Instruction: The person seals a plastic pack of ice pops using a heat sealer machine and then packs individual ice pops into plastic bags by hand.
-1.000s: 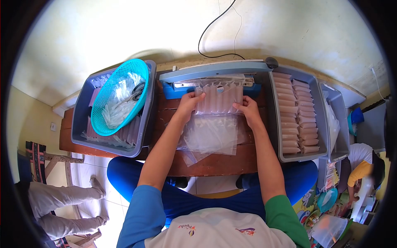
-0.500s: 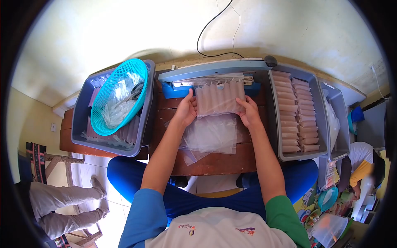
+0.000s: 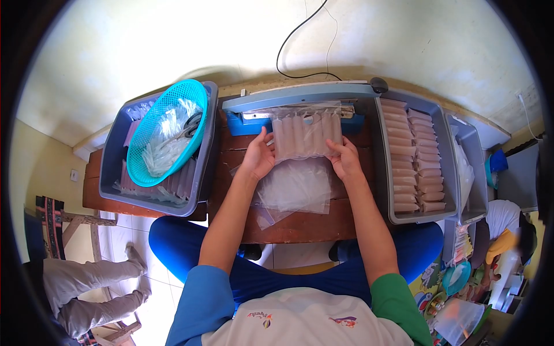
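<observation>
the right hand [image 3: 346, 160] grasped the right edge of a clear bag [image 3: 307, 135], its thumb laid on the front face and its fingers partly hidden behind. the left hand [image 3: 259, 157] was half open at the left edge, thumb raised; whether its hidden fingers gripped the plastic or merely propped it could not be told. the bag, holding a row of pale pink tubes, was between the hands, its upper end overlapping the metal strip [image 3: 254, 117] of a sealer [image 3: 238, 126] whose arm [image 3: 300, 96] was raised.

by judgement, good handling called for light, even support on both sides, tubes kept parallel and low in the bag, and the loose upper film drawn flat and square to the strip; a hard pinch could have dented a tube, and a fold could have trapped a crease.

in the earlier frame the left thumb had pressed on the bag's front; here it stood clear beside the edge. the raised arm showed no evident change.

nearer the body, flat bags [image 3: 297, 187] were spread on the table [image 3: 283, 232]. a basket [image 3: 138, 147] with scissors [image 3: 192, 124] sat tilted on the left tub [image 3: 212, 115]; stacked tubes [image 3: 402, 167] lined the right tub [image 3: 422, 218].
</observation>
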A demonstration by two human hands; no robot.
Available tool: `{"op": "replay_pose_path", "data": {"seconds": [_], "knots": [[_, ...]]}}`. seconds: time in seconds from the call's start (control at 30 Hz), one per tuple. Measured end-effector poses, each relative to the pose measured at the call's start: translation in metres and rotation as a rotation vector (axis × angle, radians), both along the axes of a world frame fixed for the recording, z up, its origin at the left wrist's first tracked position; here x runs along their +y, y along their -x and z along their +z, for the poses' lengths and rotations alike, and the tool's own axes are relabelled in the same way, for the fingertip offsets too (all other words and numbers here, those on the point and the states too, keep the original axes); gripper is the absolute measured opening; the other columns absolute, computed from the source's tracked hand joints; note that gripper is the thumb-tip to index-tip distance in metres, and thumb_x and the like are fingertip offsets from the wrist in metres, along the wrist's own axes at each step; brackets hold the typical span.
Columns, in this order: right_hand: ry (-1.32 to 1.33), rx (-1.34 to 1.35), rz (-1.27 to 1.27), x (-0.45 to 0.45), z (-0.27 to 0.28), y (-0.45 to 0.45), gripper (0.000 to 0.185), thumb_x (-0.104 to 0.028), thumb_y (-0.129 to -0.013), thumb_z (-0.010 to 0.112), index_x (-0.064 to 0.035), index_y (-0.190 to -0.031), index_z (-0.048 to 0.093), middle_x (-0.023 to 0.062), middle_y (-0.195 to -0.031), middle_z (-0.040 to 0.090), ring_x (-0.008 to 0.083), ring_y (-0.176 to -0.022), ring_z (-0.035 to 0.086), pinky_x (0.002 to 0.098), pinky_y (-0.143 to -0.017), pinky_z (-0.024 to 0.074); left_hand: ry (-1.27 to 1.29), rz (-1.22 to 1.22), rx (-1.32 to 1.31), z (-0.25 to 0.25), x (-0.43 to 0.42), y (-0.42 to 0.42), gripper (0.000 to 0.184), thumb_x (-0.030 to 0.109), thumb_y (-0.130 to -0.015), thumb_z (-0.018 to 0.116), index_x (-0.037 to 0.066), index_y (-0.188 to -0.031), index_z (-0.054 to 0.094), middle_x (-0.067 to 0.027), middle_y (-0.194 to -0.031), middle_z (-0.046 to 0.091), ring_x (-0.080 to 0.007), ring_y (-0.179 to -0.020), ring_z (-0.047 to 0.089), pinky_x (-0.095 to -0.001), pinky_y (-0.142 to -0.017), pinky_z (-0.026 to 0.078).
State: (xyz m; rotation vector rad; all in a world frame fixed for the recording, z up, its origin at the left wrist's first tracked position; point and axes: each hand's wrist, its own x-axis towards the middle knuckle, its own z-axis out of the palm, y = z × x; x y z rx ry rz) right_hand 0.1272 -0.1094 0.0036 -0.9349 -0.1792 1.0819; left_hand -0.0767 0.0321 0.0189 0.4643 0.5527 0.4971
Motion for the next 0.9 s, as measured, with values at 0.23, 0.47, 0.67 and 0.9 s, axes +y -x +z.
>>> {"op": "replay_pose_path", "data": {"seconds": [0.23,0.47,0.67,0.9], "knots": [[-0.005,0.017,-0.047,0.003,-0.001,0.005,0.041,-0.001,-0.079,0.072,-0.0062,-0.114,0.053,0.0049,-0.104,0.063,0.0167,-0.094,0.062,0.0357,-0.079,0.0494,0.059,-0.003,-0.125,-0.011,0.006,0.004,0.053,0.039,-0.101,0.041,-0.005,-0.130,0.043,-0.0240,-0.124,0.057,-0.0332,-0.114,0.058,-0.0424,-0.096,0.049],[0.007,0.003,-0.086,0.004,-0.007,0.007,0.041,-0.003,-0.079,0.072,-0.0087,-0.115,0.053,0.0023,-0.107,0.063,0.0153,-0.097,0.061,0.0332,-0.078,0.0459,0.016,0.048,-0.016,-0.003,0.004,-0.002,0.051,0.039,-0.102,0.039,-0.004,-0.128,0.045,-0.0224,-0.120,0.060,-0.0317,-0.111,0.060,-0.0420,-0.094,0.050],[0.028,0.033,-0.120,0.007,-0.004,0.013,0.036,-0.002,-0.083,0.067,-0.0058,-0.116,0.053,0.0067,-0.108,0.063,0.0200,-0.098,0.062,0.0369,-0.083,0.0499,0.132,0.049,-0.394,-0.050,-0.004,-0.003,0.042,0.028,-0.101,0.036,-0.004,-0.125,0.049,-0.0200,-0.122,0.059,-0.0309,-0.112,0.060,-0.0423,-0.095,0.049],[0.006,0.074,-0.138,0.007,0.001,0.016,0.034,-0.001,-0.084,0.066,-0.0049,-0.116,0.054,0.0081,-0.110,0.063,0.0212,-0.100,0.062,0.0392,-0.087,0.0496,0.210,0.312,-0.468,-0.068,-0.025,-0.026,0.036,0.008,-0.093,0.037,-0.003,-0.124,0.050,-0.0160,-0.122,0.059,-0.0284,-0.109,0.061,-0.0408,-0.094,0.051]]}}
